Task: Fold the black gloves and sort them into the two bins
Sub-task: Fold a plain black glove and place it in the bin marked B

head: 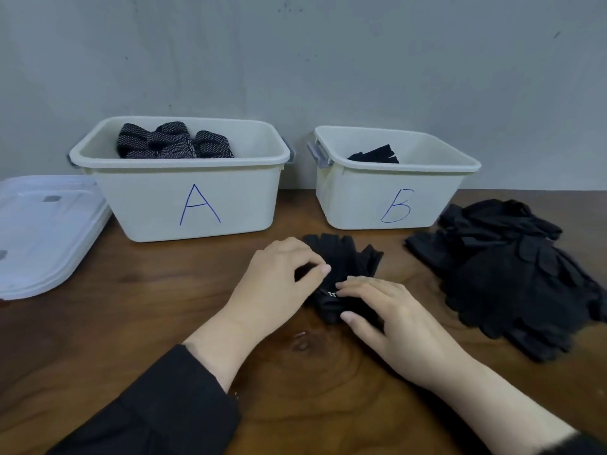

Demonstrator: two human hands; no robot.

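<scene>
A pair of black gloves (pixel 345 261) lies on the wooden table in front of the two white bins, its fingers pointing toward the bins. My left hand (pixel 279 277) pinches the glove's left side near the cuff. My right hand (pixel 391 316) presses on the cuff end, where a small white label shows. Bin A (pixel 184 205) at the left holds several rolled black gloves with white dots (pixel 170 142). Bin B (pixel 387 198) at the right holds a plain black glove (pixel 374 156). A heap of loose black gloves (pixel 512 274) lies to the right.
Stacked translucent white lids (pixel 46 231) lie at the table's left edge, beside bin A. Both bins stand against a grey wall. The dark wooden table (pixel 131 323) stretches toward me under my forearms.
</scene>
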